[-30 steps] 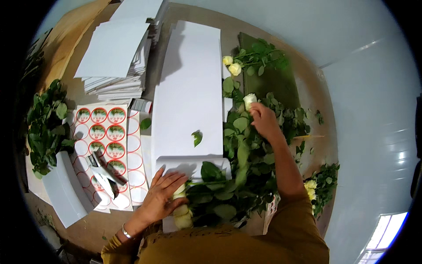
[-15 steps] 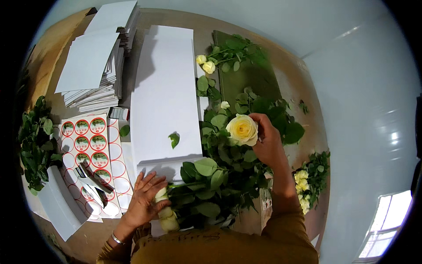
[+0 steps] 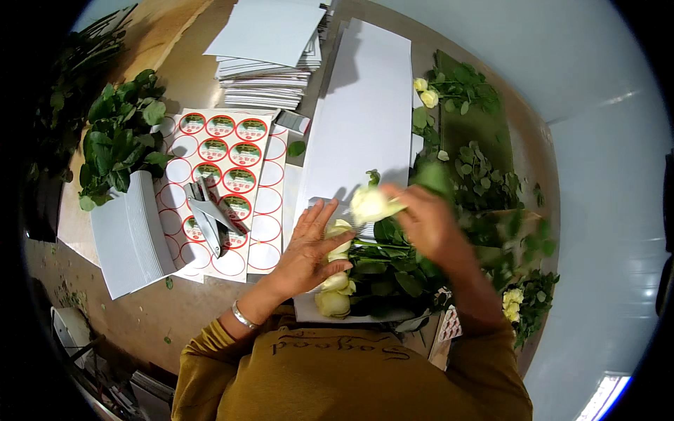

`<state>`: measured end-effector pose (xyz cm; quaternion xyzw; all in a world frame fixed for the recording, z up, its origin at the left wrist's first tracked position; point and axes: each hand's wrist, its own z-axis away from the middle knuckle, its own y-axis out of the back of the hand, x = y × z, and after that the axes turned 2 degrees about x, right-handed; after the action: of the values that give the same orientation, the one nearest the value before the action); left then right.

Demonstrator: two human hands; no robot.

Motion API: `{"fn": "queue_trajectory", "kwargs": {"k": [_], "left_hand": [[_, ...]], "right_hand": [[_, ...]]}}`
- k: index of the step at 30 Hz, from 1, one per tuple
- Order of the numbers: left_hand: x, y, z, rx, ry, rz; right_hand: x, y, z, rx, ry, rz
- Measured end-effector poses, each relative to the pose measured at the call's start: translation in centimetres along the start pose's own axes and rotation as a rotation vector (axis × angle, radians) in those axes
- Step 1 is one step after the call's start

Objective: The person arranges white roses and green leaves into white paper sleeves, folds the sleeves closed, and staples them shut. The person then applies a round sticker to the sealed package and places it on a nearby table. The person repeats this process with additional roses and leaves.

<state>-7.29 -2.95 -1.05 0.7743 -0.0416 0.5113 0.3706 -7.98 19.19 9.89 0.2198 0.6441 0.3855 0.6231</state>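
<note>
Pinching pale rose (image 3: 368, 205), right hand (image 3: 427, 219) nearly closed; left hand (image 3: 307, 252) loosely spread, touching row of cream roses (image 3: 333, 304).

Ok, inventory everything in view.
Held rose: one, cream, centre
Bundled roses: several, cream, lower centre
Loose roses: two, yellow, upper right
Other roses: several, yellow, lower right
Mat: one, green, upper right
Long sheets: at least two, white, centre
Sheet stack: one, white, upper left
Sticker sheets: at least two, white and red, left
Stapler: one, grey, on sticker sheets
Small box: one, grey, by sticker sheets
Corrugated cardboard: one piece, white, left
Leafy stems: many, green, left
Table: one, brown, underneath
Wall: one, bluish, right
Bracelet: one, silver, lower left
Top: one, mustard, bottom
Left hand: one, on bundled roses
Right hand: one, around held rose
</note>
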Motion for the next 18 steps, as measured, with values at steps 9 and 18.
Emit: {"fn": "queue_trajectory", "kwargs": {"k": [9,18], "left_hand": [[0.1,0.3,-0.4,0.014,-0.029,-0.043],[0.5,1.8,-3.1,-0.162,-0.048,-0.156]], "right_hand": [[3.4,-7.6,-0.5,0.055,-0.071,-0.107],[3.8,-6.5,-0.4,-0.069,-0.014,-0.058]]}}
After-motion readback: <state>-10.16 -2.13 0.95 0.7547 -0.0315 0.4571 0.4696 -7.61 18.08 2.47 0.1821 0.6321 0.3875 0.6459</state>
